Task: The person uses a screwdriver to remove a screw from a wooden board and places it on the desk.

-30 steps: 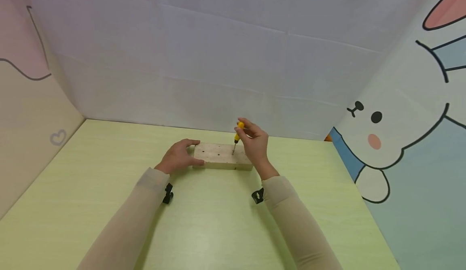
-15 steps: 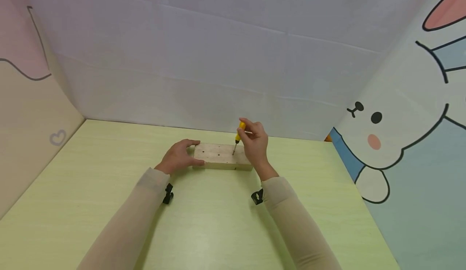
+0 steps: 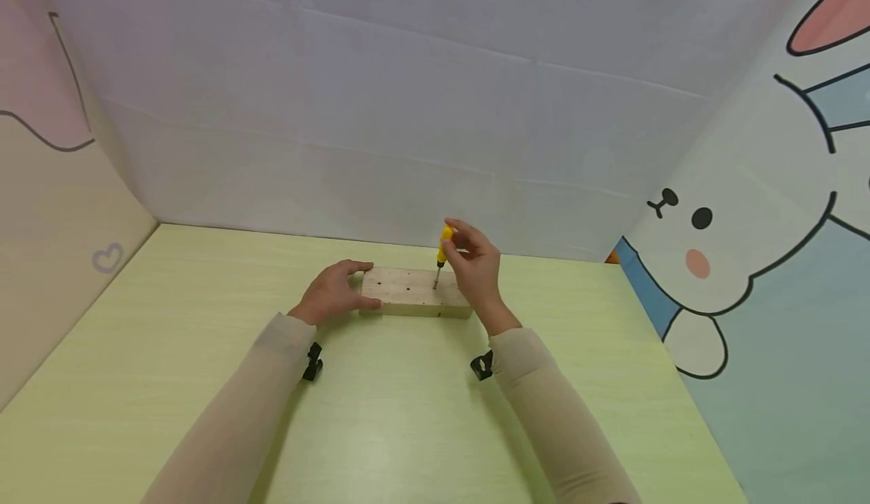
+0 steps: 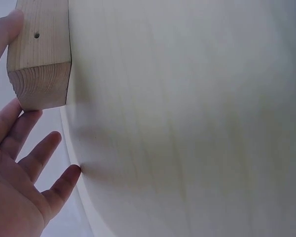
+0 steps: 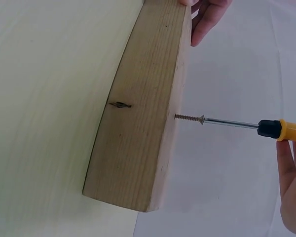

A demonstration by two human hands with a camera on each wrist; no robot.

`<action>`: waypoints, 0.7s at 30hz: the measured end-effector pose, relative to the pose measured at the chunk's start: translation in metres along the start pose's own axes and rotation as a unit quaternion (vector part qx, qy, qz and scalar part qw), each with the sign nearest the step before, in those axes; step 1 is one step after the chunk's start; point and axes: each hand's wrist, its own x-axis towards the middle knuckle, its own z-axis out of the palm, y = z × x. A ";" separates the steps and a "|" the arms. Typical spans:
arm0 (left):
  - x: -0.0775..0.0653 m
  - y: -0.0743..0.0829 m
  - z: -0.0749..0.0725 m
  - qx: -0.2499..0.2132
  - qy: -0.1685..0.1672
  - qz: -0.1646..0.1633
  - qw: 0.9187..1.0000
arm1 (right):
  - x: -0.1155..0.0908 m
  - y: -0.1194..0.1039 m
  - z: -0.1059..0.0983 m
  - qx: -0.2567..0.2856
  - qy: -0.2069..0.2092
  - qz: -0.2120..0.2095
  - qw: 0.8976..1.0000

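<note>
A pale wooden block (image 3: 406, 310) with several small dark holes in its top lies on the table. My left hand (image 3: 331, 292) holds its left end, thumb on the near side and fingers at the far side. In the left wrist view the ring and little fingers (image 4: 64, 185) spread past the block's end. My right hand (image 3: 479, 270) pinches the yellow handle of a screwdriver (image 3: 442, 255) over the right half of the block. The right wrist view shows its shaft (image 5: 232, 122) meeting the head of a screw (image 5: 189, 118), whose tip is in the block and whose threads mostly stand out.
The light green-yellow table (image 3: 394, 413) reaches back to a pale cloth wall (image 3: 381, 141). Printed side panels stand left and right, the right one with a cartoon rabbit (image 3: 741, 224). A black strap mount (image 3: 482, 366) sits at the right wrist, another (image 3: 313, 362) at the left.
The screwdriver handle tilts slightly right, then back left, as the right fingers shift on it. Its tip stays at the same spot; the left hand and block stay put.
</note>
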 end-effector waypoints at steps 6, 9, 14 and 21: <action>-0.001 0.001 0.000 0.002 0.003 -0.003 1.000 | -0.001 0.000 0.002 -0.003 0.008 -0.011 1.000; 0.000 0.001 0.000 0.002 0.002 -0.002 1.000 | 0.000 -0.002 0.002 -0.001 0.022 -0.007 1.000; -0.001 0.001 0.000 0.003 0.001 -0.001 1.000 | 0.003 -0.004 0.001 0.002 0.023 0.019 1.000; 0.000 -0.001 0.000 0.005 0.000 0.001 1.000 | 0.005 -0.004 -0.002 0.014 0.014 0.047 0.999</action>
